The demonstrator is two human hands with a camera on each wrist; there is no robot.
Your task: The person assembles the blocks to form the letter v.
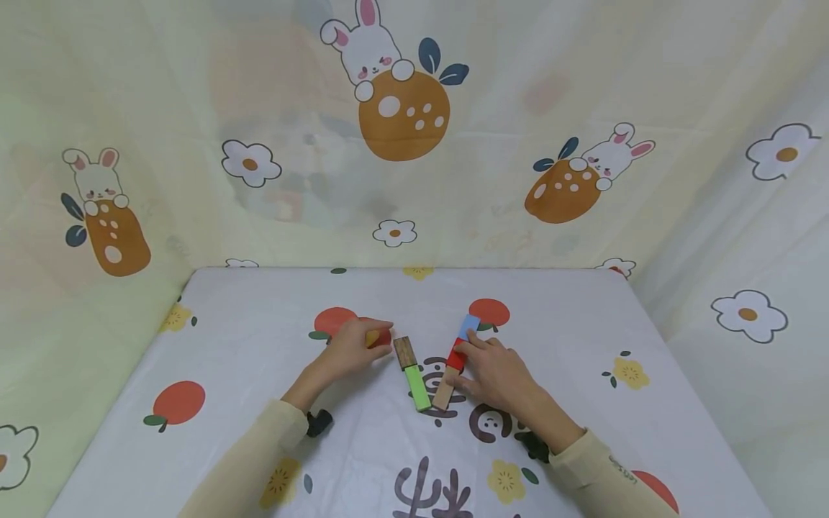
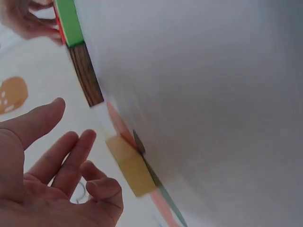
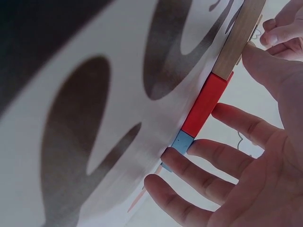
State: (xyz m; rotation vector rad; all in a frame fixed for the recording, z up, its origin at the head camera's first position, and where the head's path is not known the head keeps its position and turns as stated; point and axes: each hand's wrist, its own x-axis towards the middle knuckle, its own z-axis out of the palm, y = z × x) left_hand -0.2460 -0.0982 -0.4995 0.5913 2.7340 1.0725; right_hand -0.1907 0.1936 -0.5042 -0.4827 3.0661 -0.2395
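Two short rows of coloured blocks lie on the tablecloth and come close at their near ends. The left row has a dark brown wood-grain block (image 1: 405, 353) and a green block (image 1: 417, 388). Running away from me, the right row goes from a light wooden block (image 1: 445, 390) to a red block (image 1: 456, 356) and a blue block (image 1: 469, 326). My left hand (image 1: 350, 347) is beside a yellow block (image 2: 132, 165), fingers loosely spread, apart from it in the left wrist view. Along the right row, my right hand (image 1: 501, 367) rests extended fingertips against the blocks without gripping.
A white tablecloth (image 1: 246, 374) printed with fruit, flowers and dark figures covers the table. Patterned curtains (image 1: 298, 216) hang behind it and at both sides. Black wrist devices (image 1: 319, 423) sit under both forearms.
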